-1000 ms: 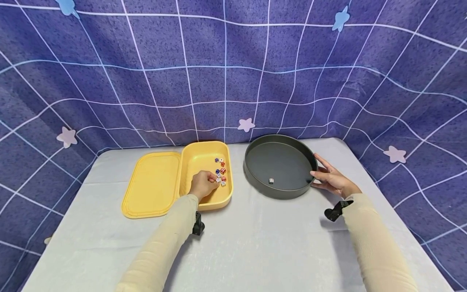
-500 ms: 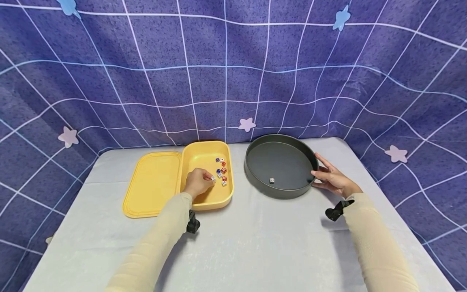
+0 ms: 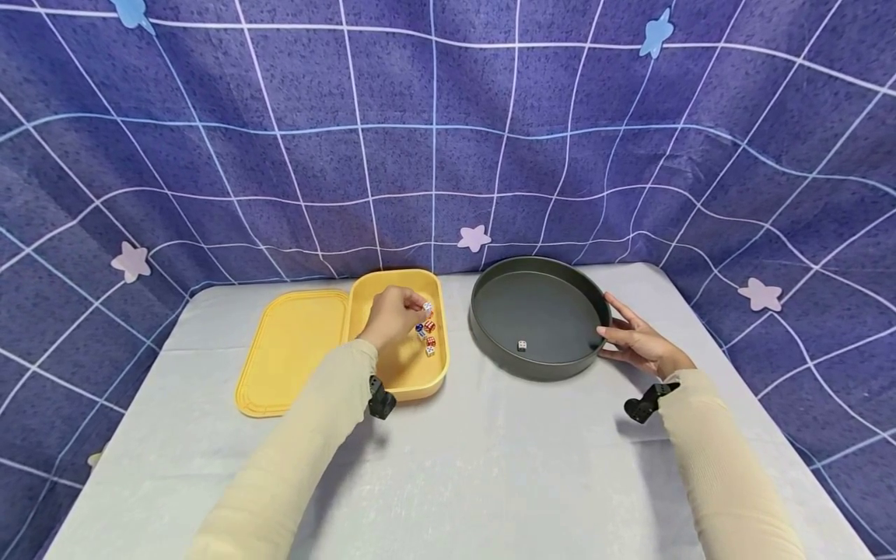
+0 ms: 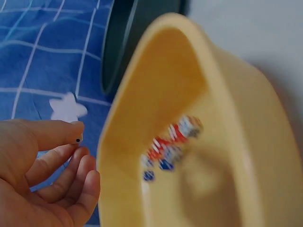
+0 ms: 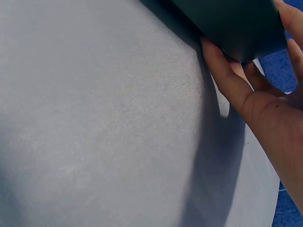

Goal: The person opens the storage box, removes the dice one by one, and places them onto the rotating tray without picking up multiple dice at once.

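My left hand (image 3: 393,317) pinches a white die (image 3: 428,307) between thumb and fingertips, raised over the yellow box (image 3: 413,389). Only a small corner of that die (image 4: 79,139) shows in the left wrist view. Several red, blue and white dice (image 4: 166,150) lie inside the box along its right side, partly covered by the hand in the head view. To the right, my right hand (image 3: 640,342) grips the edge of a dark round pan (image 3: 539,311), its thumb at the rim and the other fingers against the outer side. One white die (image 3: 522,345) sits in the pan near its front.
A flat yellow lid (image 3: 294,354) lies to the left of the box, right against it. The pale table (image 3: 490,467) stretches in front of both containers. Behind stands a blue grid-patterned curtain (image 3: 392,171) with stars.
My left hand first drew the white die leftward from the others, then lifted it and went toward the back right of the box. The right hand and pan have stayed put.
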Motion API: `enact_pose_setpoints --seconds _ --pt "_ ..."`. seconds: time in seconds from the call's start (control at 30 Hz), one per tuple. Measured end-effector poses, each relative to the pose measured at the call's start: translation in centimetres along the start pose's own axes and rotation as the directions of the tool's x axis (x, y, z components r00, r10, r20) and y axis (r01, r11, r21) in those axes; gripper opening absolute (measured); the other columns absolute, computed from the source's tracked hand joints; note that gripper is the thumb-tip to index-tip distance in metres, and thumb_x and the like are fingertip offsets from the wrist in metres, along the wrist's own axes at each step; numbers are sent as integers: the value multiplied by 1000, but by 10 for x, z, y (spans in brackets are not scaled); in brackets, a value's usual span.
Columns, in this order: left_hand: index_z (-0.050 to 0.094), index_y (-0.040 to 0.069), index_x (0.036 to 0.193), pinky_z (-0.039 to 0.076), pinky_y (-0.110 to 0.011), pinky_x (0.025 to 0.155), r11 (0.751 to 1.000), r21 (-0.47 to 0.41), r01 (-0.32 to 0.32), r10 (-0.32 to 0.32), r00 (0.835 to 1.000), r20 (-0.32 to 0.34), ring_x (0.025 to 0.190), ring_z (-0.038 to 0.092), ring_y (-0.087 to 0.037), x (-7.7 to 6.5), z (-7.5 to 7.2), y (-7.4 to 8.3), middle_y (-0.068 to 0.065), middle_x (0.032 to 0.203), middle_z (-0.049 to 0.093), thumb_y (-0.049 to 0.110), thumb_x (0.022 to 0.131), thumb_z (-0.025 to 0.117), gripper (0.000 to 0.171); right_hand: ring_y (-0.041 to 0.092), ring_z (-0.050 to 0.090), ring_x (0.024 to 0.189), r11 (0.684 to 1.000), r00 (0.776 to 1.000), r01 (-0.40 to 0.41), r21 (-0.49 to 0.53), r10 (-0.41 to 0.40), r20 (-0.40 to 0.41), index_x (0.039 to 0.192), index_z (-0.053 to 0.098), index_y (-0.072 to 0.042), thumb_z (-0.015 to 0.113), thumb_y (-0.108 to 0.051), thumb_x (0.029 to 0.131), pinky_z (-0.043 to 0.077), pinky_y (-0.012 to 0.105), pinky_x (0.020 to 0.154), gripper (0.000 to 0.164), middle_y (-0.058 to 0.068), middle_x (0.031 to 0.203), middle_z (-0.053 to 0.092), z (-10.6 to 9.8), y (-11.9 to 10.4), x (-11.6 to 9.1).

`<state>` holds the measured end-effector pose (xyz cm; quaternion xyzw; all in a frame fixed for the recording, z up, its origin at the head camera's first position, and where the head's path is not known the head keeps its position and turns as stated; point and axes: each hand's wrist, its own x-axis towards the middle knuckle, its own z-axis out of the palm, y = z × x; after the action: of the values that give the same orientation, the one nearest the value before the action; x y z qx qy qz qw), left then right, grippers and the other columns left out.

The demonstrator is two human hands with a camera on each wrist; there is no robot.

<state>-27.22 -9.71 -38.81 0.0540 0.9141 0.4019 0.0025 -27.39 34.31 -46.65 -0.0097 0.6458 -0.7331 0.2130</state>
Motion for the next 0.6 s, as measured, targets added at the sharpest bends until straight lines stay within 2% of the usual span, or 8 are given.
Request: enact_pose_setpoints --seconds 0.17,0.33,0.5,0.6 --pt "72 1 95 51 -30 75 999 -22 -43 44 999 17 82 65 -20 4 9 28 -10 88 71 9 83 72 14 21 34 124 1000 1000 -6 1 6 -2 154 1 -35 54 -1 95 52 37 86 85 23 156 -8 0 0 -1" --pt "72 2 94 51 -31 77 994 -40 -100 100 995 5 85 66 -21 6 24 52 -9 90 72 9 83 72 13 24 32 127 1000 1000 -8 -11 8 1 153 2 -36 52 -1 96 51 37 87 84 22 157 -8 0 -1 -2" --pt "72 4 90 51 -26 73 981 -57 -186 185 982 -20 79 66 -19 9 44 68 -7 86 72 8 83 72 9 30 22 135 1000 1000 -4 -12 4 2 153 1 -36 53 -2 96 51 37 87 84 22 157 -9 -1 -2 -1" --pt "72 5 90 50 -24 72 977 -69 -203 201 979 -32 78 65 -17 9 57 73 -6 85 72 7 82 73 8 32 17 138 1000 1000 -5 -16 5 4 153 1 -36 54 -3 96 51 38 88 85 22 157 -11 -1 -1 -1"
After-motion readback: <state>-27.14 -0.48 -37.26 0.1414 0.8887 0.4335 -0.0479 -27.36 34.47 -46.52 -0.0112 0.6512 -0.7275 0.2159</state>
